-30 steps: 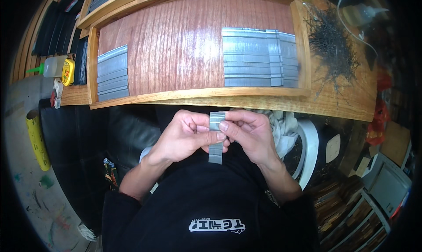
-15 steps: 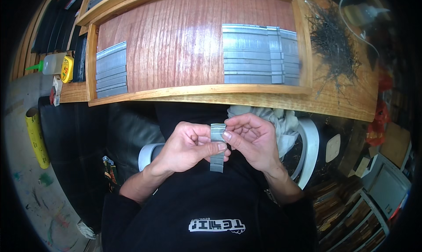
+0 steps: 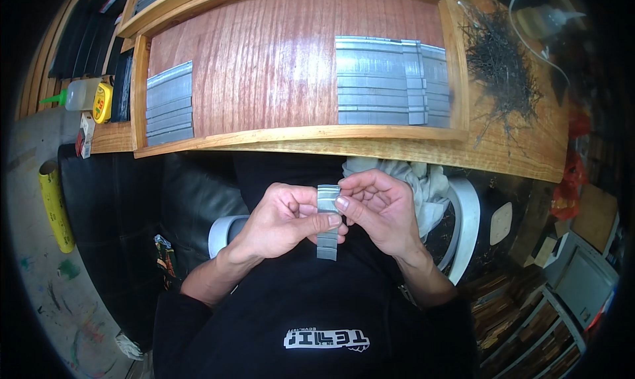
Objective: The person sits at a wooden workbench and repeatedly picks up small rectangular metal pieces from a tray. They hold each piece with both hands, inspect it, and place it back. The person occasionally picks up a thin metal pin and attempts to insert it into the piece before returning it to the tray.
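yellow-brown wood makes up the table (image 3: pixel 536 164) on the far side, and on it sits a big, flat wooden tray (image 3: pixel 297 136) with a red-brown bottom. work looks part done: a small group of shiny gray strips (image 3: pixel 169 104) lies at the tray's left end and a wider group of gray strips (image 3: pixel 372 81) at its right, with red-brown wood showing between. one thin, flat gray strip (image 3: pixel 328 203) with lines across it is not in the tray; it is in front of the black shirt (image 3: pixel 317 293). the left hand (image 3: pixel 281 223) pinches it between thumb and fingers. the right hand (image 3: pixel 380 210) has a thumb and a fingertip at the strip's right edge, but i cannot tell if they squeeze. the left thumb hides the strip's middle. a second wooden tray (image 3: pixel 172 10), far left, is cut off, and the dark, spiky pile (image 3: pixel 503 71) on the right is hard to make out.
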A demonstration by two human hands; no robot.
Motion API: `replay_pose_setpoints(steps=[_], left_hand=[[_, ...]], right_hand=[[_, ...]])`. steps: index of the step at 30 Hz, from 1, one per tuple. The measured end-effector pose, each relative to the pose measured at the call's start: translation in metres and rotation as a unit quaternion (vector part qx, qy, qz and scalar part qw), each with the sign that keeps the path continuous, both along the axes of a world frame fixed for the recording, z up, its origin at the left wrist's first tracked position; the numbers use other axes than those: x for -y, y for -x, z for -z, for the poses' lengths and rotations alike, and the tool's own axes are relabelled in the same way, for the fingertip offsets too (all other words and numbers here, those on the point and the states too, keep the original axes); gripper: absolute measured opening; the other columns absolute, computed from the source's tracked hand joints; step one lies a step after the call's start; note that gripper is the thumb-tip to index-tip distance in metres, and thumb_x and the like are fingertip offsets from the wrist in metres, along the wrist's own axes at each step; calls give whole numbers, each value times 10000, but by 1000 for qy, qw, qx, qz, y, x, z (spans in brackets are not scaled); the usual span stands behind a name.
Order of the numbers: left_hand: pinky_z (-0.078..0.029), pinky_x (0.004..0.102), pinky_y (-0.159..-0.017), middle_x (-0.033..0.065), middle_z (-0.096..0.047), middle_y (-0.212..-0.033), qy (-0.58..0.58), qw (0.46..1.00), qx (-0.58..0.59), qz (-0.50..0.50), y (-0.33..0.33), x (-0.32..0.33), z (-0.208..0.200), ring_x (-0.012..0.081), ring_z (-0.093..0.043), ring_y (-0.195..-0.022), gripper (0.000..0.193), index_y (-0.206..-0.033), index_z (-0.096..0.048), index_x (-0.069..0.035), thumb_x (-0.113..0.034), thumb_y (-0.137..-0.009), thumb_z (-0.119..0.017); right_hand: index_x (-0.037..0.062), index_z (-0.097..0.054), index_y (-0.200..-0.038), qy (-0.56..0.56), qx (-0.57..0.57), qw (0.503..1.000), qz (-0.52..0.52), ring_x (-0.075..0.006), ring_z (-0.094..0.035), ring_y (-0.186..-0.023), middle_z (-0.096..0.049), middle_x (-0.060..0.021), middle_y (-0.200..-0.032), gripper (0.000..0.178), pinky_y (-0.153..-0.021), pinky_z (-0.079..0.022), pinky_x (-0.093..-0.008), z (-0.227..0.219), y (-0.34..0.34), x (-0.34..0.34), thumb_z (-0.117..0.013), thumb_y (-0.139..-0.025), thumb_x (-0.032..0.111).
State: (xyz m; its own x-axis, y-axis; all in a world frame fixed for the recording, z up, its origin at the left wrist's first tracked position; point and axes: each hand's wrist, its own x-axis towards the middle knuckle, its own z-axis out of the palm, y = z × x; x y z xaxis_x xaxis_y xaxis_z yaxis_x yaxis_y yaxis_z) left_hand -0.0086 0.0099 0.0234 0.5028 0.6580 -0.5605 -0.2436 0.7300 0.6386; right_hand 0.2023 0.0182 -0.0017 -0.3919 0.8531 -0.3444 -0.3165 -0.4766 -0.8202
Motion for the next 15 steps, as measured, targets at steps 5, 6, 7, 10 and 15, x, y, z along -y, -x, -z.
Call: replay_pose_setpoints(steps=[5, 6, 7, 10, 15], left_hand=[[-637, 290, -764, 136, -774, -1004, -4, 1000, 7, -7, 0, 1, 1, 190, -766, -892, 222, -1206, -702, 27, -20, -990, -688], [-638, 292, -764, 138, -774, -1005, -5, 1000, 5, -6, 0, 1, 1, 191, -766, -892, 223, -1207, -701, 28, -19, -990, -687], [-638, 293, -765, 139, -774, -1007, -5, 1000, 4, -4, 0, 1, 1, 193, -767, -892, 224, -1209, -701, 29, -18, -990, -686], [-637, 290, -759, 141, -774, -1011, -4, 1000, 4, -4, 0, 2, 1, 193, -767, -893, 227, -1213, -700, 29, -13, -990, -684], [-634, 286, -749, 140, -774, -1011, -9, 1000, 7, -7, 1, 2, 2, 194, -767, -893, 228, -1215, -702, 24, -15, -991, -683]], right_hand=[[-79, -641, -1167, 1, 3, 1000, 0, -96, -690, -854, -696, -100, -993, 235, -753, -583, -217, 0, 1, 0, -713, -945, -53], [-79, -640, -1165, 0, 3, 1000, 0, -95, -690, -853, -696, -100, -992, 232, -752, -583, -217, 0, 1, 0, -712, -945, -53], [-79, -640, -1163, -1, 3, 1000, 0, -95, -690, -852, -696, -100, -990, 229, -752, -584, -218, 0, 1, 0, -711, -946, -53], [-79, -638, -1156, -3, 5, 1000, -1, -94, -691, -842, -696, -100, -981, 221, -745, -584, -217, -1, 1, 0, -708, -948, -54], [-77, -631, -1151, -2, -1, 1000, -1, -95, -694, -822, -696, -99, -959, 213, -727, -584, -215, -2, 1, 0, -701, -951, -58]])
